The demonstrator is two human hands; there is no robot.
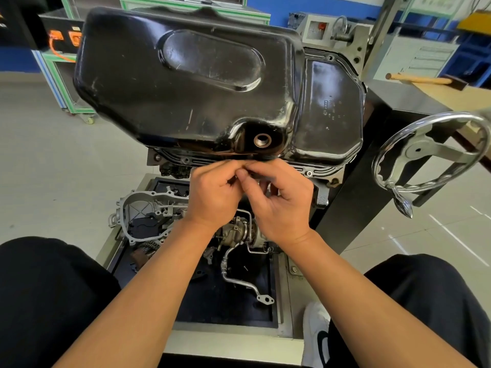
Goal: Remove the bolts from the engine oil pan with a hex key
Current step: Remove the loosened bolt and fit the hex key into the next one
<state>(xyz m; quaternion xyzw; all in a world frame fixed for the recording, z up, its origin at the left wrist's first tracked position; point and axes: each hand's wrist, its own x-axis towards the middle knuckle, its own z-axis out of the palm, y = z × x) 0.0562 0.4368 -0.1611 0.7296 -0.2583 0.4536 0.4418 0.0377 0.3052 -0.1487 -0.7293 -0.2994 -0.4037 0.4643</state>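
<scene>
The left hand [212,193] and right hand [279,200] meet fingertip to fingertip against the near flange of the glossy black stamped-steel oil pan [202,83], fingers curled and pinched around something small; whether that is the hex key or a bolt, I cannot tell. Working at the pan's lower rim suits reaching a flange bolt, probably. Below, a dark parts tray [276,288] sits where loosened hardware would fall.

A person's left hand [215,193] and right hand [279,200] meet, fingers [240,172] pinched together, at the near flange of a black engine oil pan [186,83]; loose engine parts [236,232] fill the tray [284,309] below.
</scene>
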